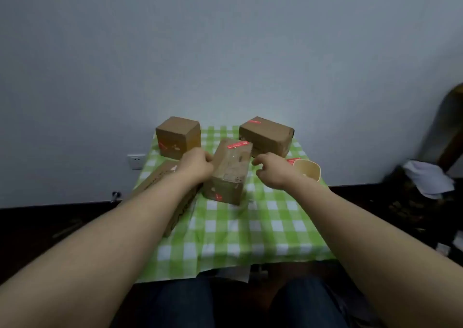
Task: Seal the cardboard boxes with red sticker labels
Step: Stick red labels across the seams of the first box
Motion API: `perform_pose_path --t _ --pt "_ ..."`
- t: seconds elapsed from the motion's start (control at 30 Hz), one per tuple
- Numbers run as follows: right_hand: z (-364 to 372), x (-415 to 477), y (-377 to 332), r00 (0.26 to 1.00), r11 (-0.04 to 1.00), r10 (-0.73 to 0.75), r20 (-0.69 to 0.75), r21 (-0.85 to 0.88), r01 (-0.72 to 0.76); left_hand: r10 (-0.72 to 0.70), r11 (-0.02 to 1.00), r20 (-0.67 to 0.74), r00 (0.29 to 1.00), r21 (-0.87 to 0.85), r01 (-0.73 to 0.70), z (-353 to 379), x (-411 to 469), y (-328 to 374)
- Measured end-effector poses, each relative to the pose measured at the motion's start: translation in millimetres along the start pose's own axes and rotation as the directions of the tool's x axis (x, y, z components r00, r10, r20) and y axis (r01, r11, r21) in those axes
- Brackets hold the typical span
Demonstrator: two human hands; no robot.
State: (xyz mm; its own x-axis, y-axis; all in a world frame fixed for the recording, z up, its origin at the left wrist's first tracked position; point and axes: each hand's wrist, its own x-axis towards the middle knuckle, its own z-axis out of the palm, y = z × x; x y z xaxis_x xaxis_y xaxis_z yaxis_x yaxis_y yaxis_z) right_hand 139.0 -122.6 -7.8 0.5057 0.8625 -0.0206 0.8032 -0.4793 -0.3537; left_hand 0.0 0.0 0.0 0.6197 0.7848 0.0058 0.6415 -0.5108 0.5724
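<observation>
Cardboard box (229,175), closed, lies at the centre of the checked cloth (250,227), with a red sticker label (238,144) on its far top edge. The left hand (195,163) grips its 9 o'clock side, fingers curled against the cardboard. The right hand (271,168) hovers at 3 o'clock, just clear of the box, fingers curled; whether it pinches anything cannot be told. Closed boxes: cube box (176,137) at 11, wide box (266,136) at 1, long box (160,177) at 9 under the left forearm. Paper cup (307,171) at 3, contents unclear; loose red sticker (293,160) just behind it.
</observation>
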Motion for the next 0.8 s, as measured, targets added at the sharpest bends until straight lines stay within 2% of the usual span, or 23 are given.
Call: perform_pose_path --t 0.17,0.37,0.5,0.7,0.8 --pt "21 -9 2 0.997 0.993 0.058 0.041 0.102 -0.062 -0.057 0.998 0.041 0.998 -0.016 0.058 18 -7 -12" --pt "48 6 1 0.991 0.941 0.11 0.079 0.312 -0.13 -0.108 0.993 0.05 0.993 -0.038 0.11 34 4 -22" --pt "57 14 -1 0.993 0.905 0.109 0.049 0.409 -0.12 -0.11 0.989 0.077 0.991 -0.087 0.116 38 12 -26" --pt "66 23 4 0.993 0.915 0.106 0.042 0.386 -0.114 -0.101 0.972 0.095 0.99 -0.202 0.119 42 12 -23" --pt "68 24 5 0.998 0.957 0.063 -0.011 0.283 -0.057 -0.11 0.971 0.111 0.988 -0.199 0.13 42 10 -17"
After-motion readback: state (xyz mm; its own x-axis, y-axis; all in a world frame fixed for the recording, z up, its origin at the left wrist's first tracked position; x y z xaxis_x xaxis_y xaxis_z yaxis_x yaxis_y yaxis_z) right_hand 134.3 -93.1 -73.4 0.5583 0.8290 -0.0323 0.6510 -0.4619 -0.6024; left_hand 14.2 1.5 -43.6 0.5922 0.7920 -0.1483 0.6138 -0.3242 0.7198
